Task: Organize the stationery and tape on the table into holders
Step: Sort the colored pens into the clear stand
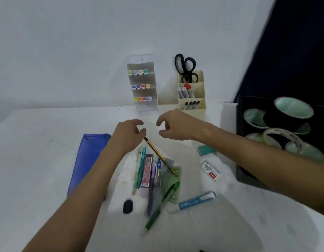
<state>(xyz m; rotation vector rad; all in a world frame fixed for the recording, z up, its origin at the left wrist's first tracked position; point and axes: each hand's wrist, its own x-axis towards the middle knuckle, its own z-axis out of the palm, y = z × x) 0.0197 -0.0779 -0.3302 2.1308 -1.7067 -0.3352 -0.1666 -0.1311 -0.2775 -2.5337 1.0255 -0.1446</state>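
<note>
Both hands hover above the white worktop [39, 160], near its middle, facing each other with a small gap between them. Left hand [128, 133]: fingers loosely curled, thumb and forefinger close together, nothing visibly held. Right hand [173, 125]: same posture, fingers curled inward, holding nothing. A yellow-and-black pencil [159, 155] lies diagonally just below the left hand; whether its upper end touches the fingers cannot be told. Loose stationery lies in a heap below the hands: teal pens [140, 166], a reddish lead case [147, 171], a purple pen [151, 186], a small blue compass [158, 165], and a green pen [163, 202] lying over a green sheet [171, 179]. A blue highlighter [194, 201] lies right of the heap, a black eraser [128, 206] to its left. Further right: a teal eraser [206, 149] and a white staple box [211, 172], apart from each other. A blue pouch [88, 157] lies flat under the left forearm. At the back stand a clear marker rack [142, 84] with three rows of coloured caps and, beside it, a cream tiered holder [192, 91] with black scissors [185, 67] in the top tier, markers in the middle and dark-capped pens in the lowest. At the right edge a black bin [239, 142] holds several tape rolls [292, 108].
</note>
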